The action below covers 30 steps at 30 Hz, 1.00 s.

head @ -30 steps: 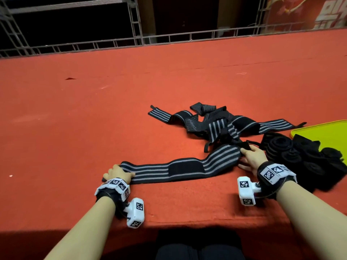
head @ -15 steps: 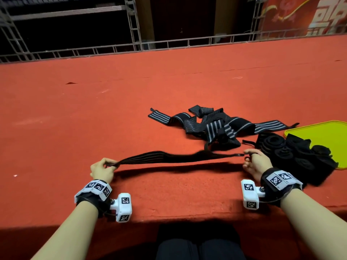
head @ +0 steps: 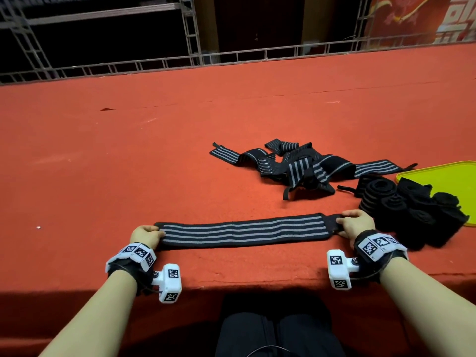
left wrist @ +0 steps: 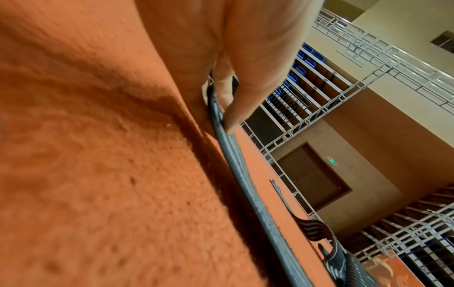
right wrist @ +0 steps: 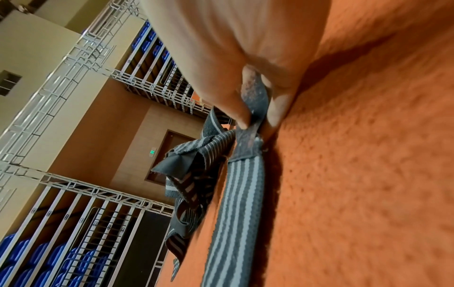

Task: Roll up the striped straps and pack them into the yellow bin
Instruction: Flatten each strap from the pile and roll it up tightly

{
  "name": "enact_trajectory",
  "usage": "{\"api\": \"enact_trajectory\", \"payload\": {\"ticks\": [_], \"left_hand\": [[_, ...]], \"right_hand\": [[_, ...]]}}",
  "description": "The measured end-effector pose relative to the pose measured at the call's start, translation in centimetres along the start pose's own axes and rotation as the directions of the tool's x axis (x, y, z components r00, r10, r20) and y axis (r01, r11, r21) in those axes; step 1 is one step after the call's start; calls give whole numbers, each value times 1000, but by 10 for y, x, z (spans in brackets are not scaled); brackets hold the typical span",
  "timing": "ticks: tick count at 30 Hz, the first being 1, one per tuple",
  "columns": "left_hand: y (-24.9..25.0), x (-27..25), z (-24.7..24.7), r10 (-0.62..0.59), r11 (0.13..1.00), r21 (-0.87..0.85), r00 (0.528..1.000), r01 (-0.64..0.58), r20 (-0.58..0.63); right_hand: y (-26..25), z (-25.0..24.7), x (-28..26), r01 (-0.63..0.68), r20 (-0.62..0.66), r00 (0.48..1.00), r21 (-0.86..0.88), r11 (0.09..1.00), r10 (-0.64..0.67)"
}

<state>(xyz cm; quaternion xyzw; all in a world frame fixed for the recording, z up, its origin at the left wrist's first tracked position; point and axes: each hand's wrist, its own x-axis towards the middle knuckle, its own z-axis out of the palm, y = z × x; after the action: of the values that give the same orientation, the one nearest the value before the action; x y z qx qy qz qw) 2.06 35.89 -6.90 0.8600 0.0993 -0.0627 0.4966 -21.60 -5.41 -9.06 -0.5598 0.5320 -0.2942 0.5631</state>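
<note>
One striped strap stretched flat between two hands on the red table.

The strap (head: 242, 230) lies flat and straight near the table's near edge, stripes up, running left to right. The left hand (head: 147, 235) pinches its left end, fingers curled over the edge; the right hand (head: 356, 225) pinches the plain black tab at its right end between thumb and fingers (right wrist: 236, 104), as the right wrist view shows. The hands are well apart, a strap's length between them. Farther back lies a tangled pile of loose straps (head: 301, 168). To the right, a heap of rolled straps (head: 401, 210) sits partly on the red table (head: 128, 163) and partly on the near-left corner of the yellow bin (head: 450, 173), just beside the right hand.
</note>
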Motion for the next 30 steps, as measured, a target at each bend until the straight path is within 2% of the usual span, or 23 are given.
{"api": "enact_trajectory", "payload": {"ticks": [3,6,8,11,14,17,19,22,25,30], "left_hand": [[1,-1,1,-16,997,80,1000,17,-12],[4,8,5,-22,985,171,999,29,-43],[12,11,11,-13,980,196,1000,18,-27],[43,-12,25,32,986,164,999,-38,36],[68,-32,56,62,994,83,986,-76,153],[82,-47,98,68,997,-41,945,-58,320],[93,-55,127,72,994,-101,906,-33,417],[119,-73,159,94,994,-104,836,-44,540],[148,-77,186,137,989,-133,798,-72,587],[179,-76,238,180,984,-119,765,-136,618]], "right_hand": [[2,-2,0,34,-46,998,-100,994,-38],[-9,-4,-7,116,-151,975,-279,953,-163],[-20,-2,-16,119,-186,965,-308,944,-182],[-35,9,-25,175,-144,964,-295,939,-225],[-42,26,-28,258,9,965,-212,943,-262],[-40,49,-24,194,130,975,-125,973,-177],[-42,59,-23,157,151,978,-64,986,-146],[-54,65,-15,287,45,958,-88,954,-284],[-73,69,-3,395,6,917,-140,908,-398],[-80,83,32,295,103,955,-296,909,-277]]}}
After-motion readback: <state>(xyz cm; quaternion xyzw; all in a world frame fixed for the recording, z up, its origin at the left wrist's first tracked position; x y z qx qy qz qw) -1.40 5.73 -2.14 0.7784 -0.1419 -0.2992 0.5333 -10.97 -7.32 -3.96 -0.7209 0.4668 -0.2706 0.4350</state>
